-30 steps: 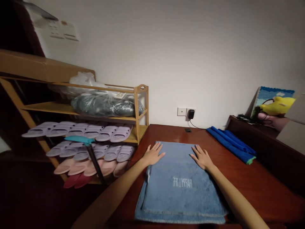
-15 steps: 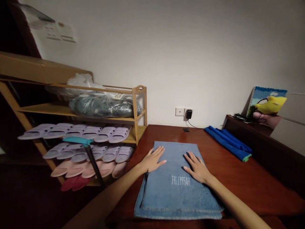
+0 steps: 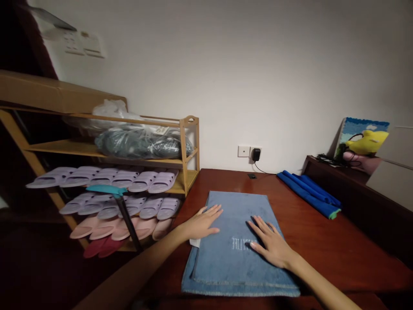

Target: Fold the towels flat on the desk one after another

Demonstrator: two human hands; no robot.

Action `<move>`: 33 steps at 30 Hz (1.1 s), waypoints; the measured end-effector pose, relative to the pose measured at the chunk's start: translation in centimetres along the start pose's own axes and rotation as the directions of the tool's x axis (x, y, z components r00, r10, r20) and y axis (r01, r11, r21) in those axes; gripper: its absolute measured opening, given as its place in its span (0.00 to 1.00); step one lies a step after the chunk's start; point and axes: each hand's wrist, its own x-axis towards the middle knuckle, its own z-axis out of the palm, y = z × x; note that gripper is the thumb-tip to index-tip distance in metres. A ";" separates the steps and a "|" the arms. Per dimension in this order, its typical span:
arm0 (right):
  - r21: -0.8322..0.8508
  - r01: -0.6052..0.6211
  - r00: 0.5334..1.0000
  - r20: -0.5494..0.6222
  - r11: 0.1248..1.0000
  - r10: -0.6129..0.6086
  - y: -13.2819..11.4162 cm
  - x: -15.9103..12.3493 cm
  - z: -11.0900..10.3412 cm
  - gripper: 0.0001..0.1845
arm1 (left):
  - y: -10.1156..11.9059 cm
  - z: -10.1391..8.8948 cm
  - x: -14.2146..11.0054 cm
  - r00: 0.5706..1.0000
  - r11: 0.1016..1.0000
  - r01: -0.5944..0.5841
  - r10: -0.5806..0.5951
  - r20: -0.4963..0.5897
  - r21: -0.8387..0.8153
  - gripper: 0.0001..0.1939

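A folded blue-grey towel (image 3: 237, 267) with stitched edges lies flat on the reddish-brown table (image 3: 335, 254). White mirrored lettering is stitched on it. Palm down with fingers apart, my left hand (image 3: 204, 221) rests along the towel's left side. My right hand (image 3: 272, 245) lies spread on the right side, its fingers covering part of the lettering. Neither hand holds anything. Below my left wrist a small white tag (image 3: 195, 243) pokes out from the towel's edge.
To the right lies a rolled bright-blue cloth (image 3: 306, 193). At left stands a wooden rack (image 3: 190, 146) with several slippers (image 3: 163, 181) and a plastic-wrapped bundle (image 3: 142, 142). A teal-topped pole (image 3: 127, 219) stands before it. A black plug (image 3: 256, 154) sits in the wall socket.
Both hands have slid nearer to me over the towel. The right hand now covers part of the lettering, and the white tag has come into view by the left wrist.
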 end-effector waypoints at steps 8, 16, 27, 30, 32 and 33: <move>0.018 0.068 0.997 0.020 0.997 -0.069 -0.8 -1.7 1.4 0.36 | 3.8 2.1 -2.3 0.993 0.994 -0.070 0.062 -0.098 -0.079 0.30; 0.047 0.038 0.999 0.020 0.998 -0.039 -0.4 -1.6 0.5 0.35 | 3.9 2.8 -3.6 0.989 0.998 -0.051 0.045 -0.141 -0.041 0.35; 0.057 -0.004 1.000 0.026 0.998 0.002 -0.7 -2.3 1.4 0.36 | 3.9 2.2 -5.5 0.990 0.998 -0.047 0.041 -0.133 -0.037 0.34; 0.066 0.030 0.999 0.036 0.997 -0.032 -1.0 -2.4 1.5 0.36 | 4.0 2.1 -6.5 0.992 0.999 -0.034 0.029 -0.120 -0.039 0.34; 0.067 0.045 0.998 0.032 0.997 -0.047 -0.9 -2.2 1.7 0.36 | 3.8 2.3 -6.7 0.991 0.999 -0.034 0.028 -0.134 -0.039 0.34; 0.066 0.048 0.998 0.030 0.997 -0.050 -0.8 -2.0 1.7 0.36 | 3.5 2.3 -6.7 0.989 0.999 -0.036 0.031 -0.144 -0.038 0.33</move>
